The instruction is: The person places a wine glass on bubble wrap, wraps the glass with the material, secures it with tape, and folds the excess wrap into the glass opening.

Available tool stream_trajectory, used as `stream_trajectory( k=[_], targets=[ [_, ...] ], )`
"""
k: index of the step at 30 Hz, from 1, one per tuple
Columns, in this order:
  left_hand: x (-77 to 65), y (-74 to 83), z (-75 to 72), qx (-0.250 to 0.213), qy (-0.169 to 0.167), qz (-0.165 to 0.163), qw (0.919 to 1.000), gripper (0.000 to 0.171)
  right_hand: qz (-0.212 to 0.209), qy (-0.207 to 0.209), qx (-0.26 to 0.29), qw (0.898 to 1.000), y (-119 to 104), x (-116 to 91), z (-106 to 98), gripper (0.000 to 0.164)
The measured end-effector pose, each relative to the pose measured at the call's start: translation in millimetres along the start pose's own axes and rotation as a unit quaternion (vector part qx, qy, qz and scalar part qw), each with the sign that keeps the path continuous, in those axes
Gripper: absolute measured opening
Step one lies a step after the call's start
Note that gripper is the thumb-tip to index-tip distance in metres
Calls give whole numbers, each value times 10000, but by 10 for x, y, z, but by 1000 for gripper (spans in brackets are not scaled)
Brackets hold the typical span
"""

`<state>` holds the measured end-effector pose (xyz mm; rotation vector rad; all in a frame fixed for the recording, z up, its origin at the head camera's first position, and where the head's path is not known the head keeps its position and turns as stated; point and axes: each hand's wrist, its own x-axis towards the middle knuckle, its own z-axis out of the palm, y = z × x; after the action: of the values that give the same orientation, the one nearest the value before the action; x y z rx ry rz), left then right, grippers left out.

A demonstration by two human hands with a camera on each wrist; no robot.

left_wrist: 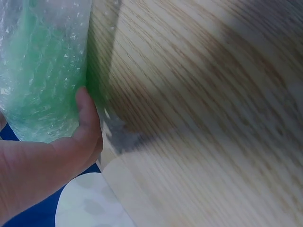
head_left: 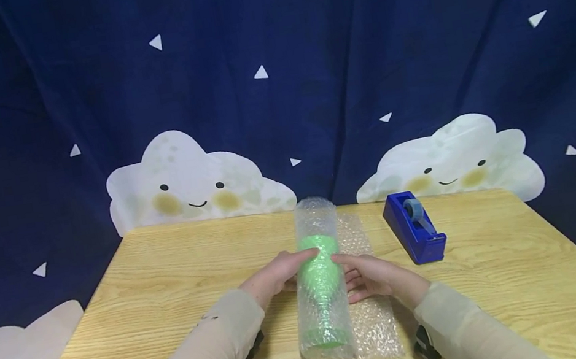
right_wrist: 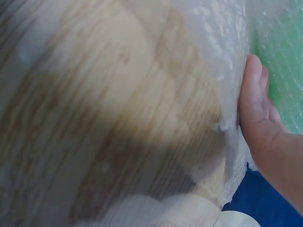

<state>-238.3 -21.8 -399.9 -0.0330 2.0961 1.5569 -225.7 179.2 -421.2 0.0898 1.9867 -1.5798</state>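
Observation:
A green goblet (head_left: 319, 265) lies inside a roll of clear bubble wrap (head_left: 314, 213) on the table, its wide bowl toward the far edge and its foot nearest me. My left hand (head_left: 283, 270) grips the roll from the left, thumb over the top at the bowl; its other fingers are mostly hidden beside the roll. On the opposite side my right hand (head_left: 372, 275) holds the roll, thumb against its upper edge and fingers curled in along its side. Each wrist view shows a hand touching the wrap, with green showing through.
A flat tail of bubble wrap (head_left: 374, 328) extends right of the roll, partly under my right hand. Toward the back right stands a blue tape dispenser (head_left: 414, 235) with a roll of clear tape (head_left: 414, 210). Behind the wooden table (head_left: 184, 269) hangs a dark blue cloud-patterned curtain (head_left: 223, 46).

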Motion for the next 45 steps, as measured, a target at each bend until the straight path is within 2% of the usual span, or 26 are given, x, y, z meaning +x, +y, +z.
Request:
stream_trajectory(
  k=[6,12,17,22,27,34,40,45],
  targets=[
    [-11,8,23,-109,-11,51,9999,84,-29,-85,58,9999,-16,-23,-8,55],
    [-27,8,42,50,-43,137,9999,80,-52,-132,217,9997,-14,-31,-19,55],
    [-36,1,31,145,-162,177,9996,69,-95,-353,360,9987,20,-4,-43,56],
    [-22,-16,5,22,-159,107,9998,59,-136,-452,318,9984,23,7,-66,52],
    [-2,-44,-8,-31,-197,76,9998,62,-80,-420,314,9986,14,-2,-78,48],
    [2,-50,11,-32,-240,92,9997,62,-14,-588,523,9969,30,7,-89,41],
    [7,-44,15,-245,-117,81,9996,56,-50,-552,679,9962,54,31,-92,44],
    [9,-43,5,-301,-164,131,9993,58,-78,-421,665,9969,75,32,-94,50]
  ],
)
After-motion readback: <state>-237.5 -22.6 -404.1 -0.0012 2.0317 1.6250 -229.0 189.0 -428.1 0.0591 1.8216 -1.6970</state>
